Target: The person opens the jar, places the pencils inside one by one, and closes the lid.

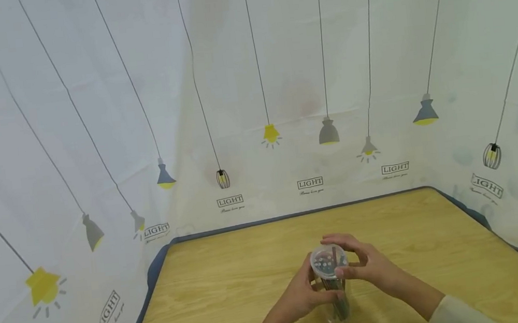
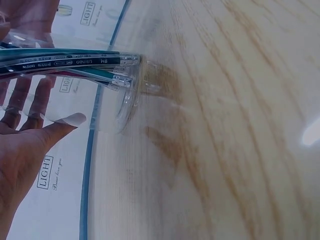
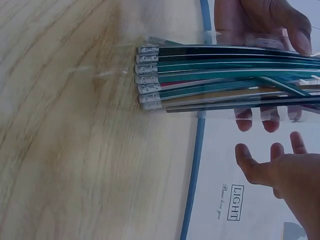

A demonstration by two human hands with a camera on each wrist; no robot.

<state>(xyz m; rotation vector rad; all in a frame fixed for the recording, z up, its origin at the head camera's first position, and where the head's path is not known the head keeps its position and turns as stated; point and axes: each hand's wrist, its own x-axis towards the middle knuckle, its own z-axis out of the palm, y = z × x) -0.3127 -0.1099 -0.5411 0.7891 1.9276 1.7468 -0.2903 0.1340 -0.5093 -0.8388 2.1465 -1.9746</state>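
Note:
A clear plastic tube (image 1: 341, 309) full of pencils (image 3: 210, 77) stands on the table, with a translucent round lid (image 1: 329, 264) on top. The pencils are dark, green and other colours; their metal-banded ends point down at the tube's base. My left hand (image 1: 300, 293) grips the tube's side below the lid, its thumb across the near side. At the top, my right hand (image 1: 372, 265) holds the lid's rim, thumb at the near edge and fingers reaching over the far edge. In the right wrist view that hand's (image 3: 285, 172) contact with the lid is out of frame.
The wood-grain table (image 1: 232, 273) has a dark blue border along its edges. White sheeting (image 1: 242, 80) printed with hanging lamps and the word LIGHT surrounds it at the back and both sides.

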